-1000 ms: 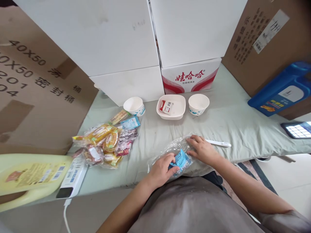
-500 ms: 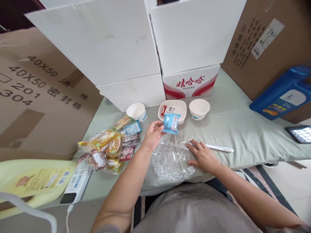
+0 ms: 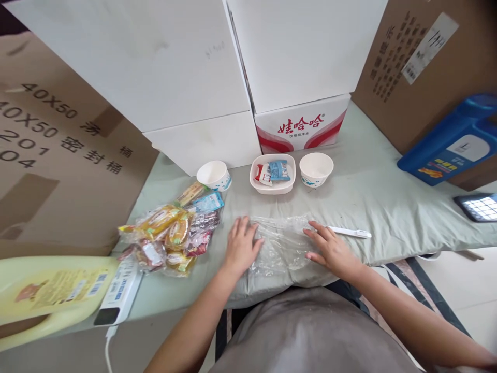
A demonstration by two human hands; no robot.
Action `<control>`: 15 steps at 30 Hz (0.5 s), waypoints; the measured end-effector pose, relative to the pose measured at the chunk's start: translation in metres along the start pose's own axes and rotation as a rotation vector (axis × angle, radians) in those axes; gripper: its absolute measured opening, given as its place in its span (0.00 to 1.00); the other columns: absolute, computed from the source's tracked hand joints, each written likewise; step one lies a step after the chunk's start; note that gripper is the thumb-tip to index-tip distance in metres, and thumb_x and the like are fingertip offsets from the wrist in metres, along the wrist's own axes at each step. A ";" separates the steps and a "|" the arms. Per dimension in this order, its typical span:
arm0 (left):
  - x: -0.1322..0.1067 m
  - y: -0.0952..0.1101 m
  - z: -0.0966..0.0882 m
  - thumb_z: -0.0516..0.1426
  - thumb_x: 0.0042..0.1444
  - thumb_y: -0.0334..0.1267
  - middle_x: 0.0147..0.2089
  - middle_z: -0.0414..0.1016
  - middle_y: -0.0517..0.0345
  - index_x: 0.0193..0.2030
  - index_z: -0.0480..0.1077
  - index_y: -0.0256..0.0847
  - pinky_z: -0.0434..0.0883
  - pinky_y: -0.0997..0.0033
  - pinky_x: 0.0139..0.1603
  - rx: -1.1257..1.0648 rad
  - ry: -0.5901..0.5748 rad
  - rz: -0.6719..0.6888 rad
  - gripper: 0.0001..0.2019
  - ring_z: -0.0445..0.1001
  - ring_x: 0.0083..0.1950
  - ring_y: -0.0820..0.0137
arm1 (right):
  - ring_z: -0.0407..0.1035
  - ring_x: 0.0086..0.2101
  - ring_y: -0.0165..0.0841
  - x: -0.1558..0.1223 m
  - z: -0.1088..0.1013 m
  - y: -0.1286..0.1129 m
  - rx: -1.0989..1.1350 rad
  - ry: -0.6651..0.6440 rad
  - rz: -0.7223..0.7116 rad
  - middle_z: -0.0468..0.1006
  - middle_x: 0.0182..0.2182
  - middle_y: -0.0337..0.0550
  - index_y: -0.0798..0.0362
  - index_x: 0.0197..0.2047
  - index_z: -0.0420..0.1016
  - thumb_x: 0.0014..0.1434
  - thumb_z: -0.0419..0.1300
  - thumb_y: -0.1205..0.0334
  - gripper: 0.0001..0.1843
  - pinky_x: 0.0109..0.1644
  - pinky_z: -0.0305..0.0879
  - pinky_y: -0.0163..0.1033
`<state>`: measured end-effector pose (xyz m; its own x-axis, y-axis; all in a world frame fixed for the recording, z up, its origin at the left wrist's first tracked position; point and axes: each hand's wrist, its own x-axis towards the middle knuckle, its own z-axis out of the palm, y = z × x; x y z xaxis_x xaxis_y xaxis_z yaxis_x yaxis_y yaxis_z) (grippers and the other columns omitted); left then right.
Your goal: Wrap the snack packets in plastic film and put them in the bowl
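Note:
A clear plastic bag lies flattened on the cloth-covered table in front of me. My left hand rests at its left edge, fingers spread and holding nothing. On the opposite edge, my right hand touches the plastic with its fingers apart. Behind the bag stands a white tray, in which a blue snack packet lies beside a red and white packet. Just beyond my right fingertips is a slim white stick-like tool, partly covered by that hand.
Paper bowls flank the tray. Several wrapped snacks are piled at left, near a power strip and a yellow jug. White boxes stand behind. A blue bottle and a phone are at right.
The blue packet has gone from my left hand into the tray. My left hand has come back down to the bag and opened. The bag looks flatter; my right hand stays at its right side.

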<state>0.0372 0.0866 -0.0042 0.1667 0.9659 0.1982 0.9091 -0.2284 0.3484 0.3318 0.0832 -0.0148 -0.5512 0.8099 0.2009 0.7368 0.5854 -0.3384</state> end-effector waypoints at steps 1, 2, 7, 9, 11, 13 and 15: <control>-0.005 -0.008 -0.004 0.58 0.57 0.37 0.64 0.63 0.39 0.51 0.71 0.37 0.59 0.40 0.64 0.014 0.048 -0.004 0.15 0.57 0.67 0.46 | 0.64 0.54 0.46 -0.004 -0.004 0.002 0.036 -0.008 -0.026 0.65 0.60 0.59 0.56 0.62 0.63 0.64 0.51 0.41 0.32 0.56 0.64 0.52; -0.011 -0.014 -0.008 0.57 0.59 0.37 0.62 0.65 0.40 0.51 0.71 0.37 0.60 0.42 0.64 -0.005 0.067 0.029 0.14 0.58 0.66 0.48 | 0.65 0.53 0.46 -0.007 -0.008 0.004 0.069 -0.022 -0.052 0.68 0.58 0.58 0.56 0.62 0.64 0.63 0.51 0.40 0.33 0.55 0.65 0.52; -0.045 -0.007 -0.024 0.61 0.55 0.45 0.53 0.72 0.48 0.56 0.67 0.40 0.67 0.54 0.58 -0.223 -0.194 0.355 0.23 0.66 0.58 0.58 | 0.70 0.45 0.44 -0.019 -0.019 0.006 0.124 -0.165 -0.087 0.77 0.45 0.54 0.56 0.59 0.67 0.62 0.53 0.39 0.33 0.49 0.66 0.48; -0.056 0.001 -0.022 0.62 0.54 0.42 0.48 0.74 0.50 0.55 0.68 0.40 0.69 0.55 0.54 -0.209 -0.265 0.372 0.22 0.68 0.52 0.59 | 0.73 0.40 0.41 -0.018 -0.024 0.000 0.119 -0.301 -0.028 0.79 0.41 0.51 0.54 0.58 0.69 0.65 0.51 0.42 0.28 0.43 0.67 0.43; -0.062 0.006 -0.019 0.58 0.57 0.33 0.38 0.74 0.54 0.45 0.72 0.41 0.69 0.60 0.48 -0.193 -0.306 0.361 0.09 0.69 0.45 0.63 | 0.75 0.37 0.40 -0.014 -0.029 -0.009 0.070 -0.443 0.070 0.81 0.38 0.48 0.51 0.58 0.69 0.66 0.50 0.45 0.25 0.38 0.66 0.40; -0.065 0.007 -0.016 0.53 0.58 0.26 0.32 0.71 0.57 0.36 0.72 0.41 0.68 0.64 0.45 -0.204 -0.344 0.363 0.08 0.68 0.41 0.66 | 0.76 0.35 0.42 -0.005 -0.035 -0.018 -0.028 -0.539 0.177 0.82 0.36 0.47 0.50 0.63 0.65 0.67 0.50 0.48 0.26 0.36 0.65 0.40; -0.066 0.007 -0.017 0.52 0.57 0.24 0.32 0.70 0.57 0.33 0.70 0.40 0.67 0.65 0.44 -0.219 -0.366 0.356 0.09 0.67 0.41 0.67 | 0.77 0.36 0.45 0.005 -0.040 -0.023 -0.132 -0.576 0.295 0.82 0.34 0.49 0.52 0.69 0.55 0.66 0.51 0.48 0.32 0.36 0.65 0.42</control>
<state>0.0264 0.0190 0.0010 0.6066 0.7948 0.0214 0.6781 -0.5312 0.5080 0.3281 0.0754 0.0305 -0.4134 0.8080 -0.4197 0.9105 0.3719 -0.1807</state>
